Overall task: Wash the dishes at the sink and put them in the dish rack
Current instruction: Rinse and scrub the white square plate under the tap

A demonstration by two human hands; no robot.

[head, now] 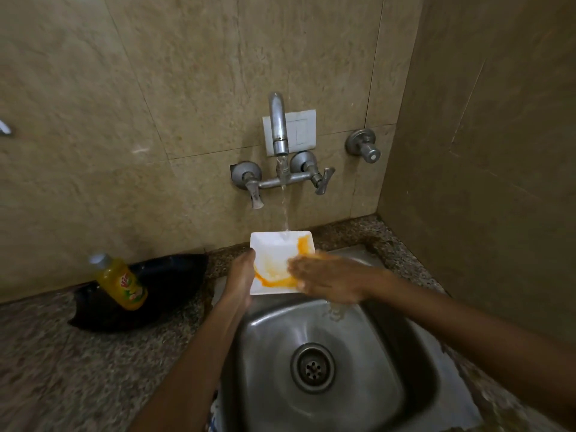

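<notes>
- Beige stone-look tiles point(187, 88) covered the wall behind a speckled granite counter point(62, 353), with a square stainless-steel sink point(358, 410) set into the counter's right end.
- The left hand point(241, 277) gripped the left edge of a square white plate point(276, 255) smeared with orange sauce, fingers curled round the rim and hidden behind it.
- The right hand point(327, 277) lay flat on the plate's face at its lower right corner, fingers spread and pressing on the smeared surface; motion blur softened the fingertips.
- The plate was held tilted between the two hands, above the far rim of the sink basin and clear of its floor.
- A thin stream of water point(284, 210) fell from the curved chrome tap spout point(278, 126) onto the plate's upper edge.
- The round metal drain point(313, 367) sat in the middle of the basin, below and well apart from the plate.
- A yellow bottle of dish liquid point(123, 282) with a grey cap stood tilted on the counter left of the left hand, resting in a black plastic tray point(168, 285).
- A white switch plate point(300, 130) sat on the wall behind the spout, and a separate chrome valve point(364, 145) to its right.
</notes>
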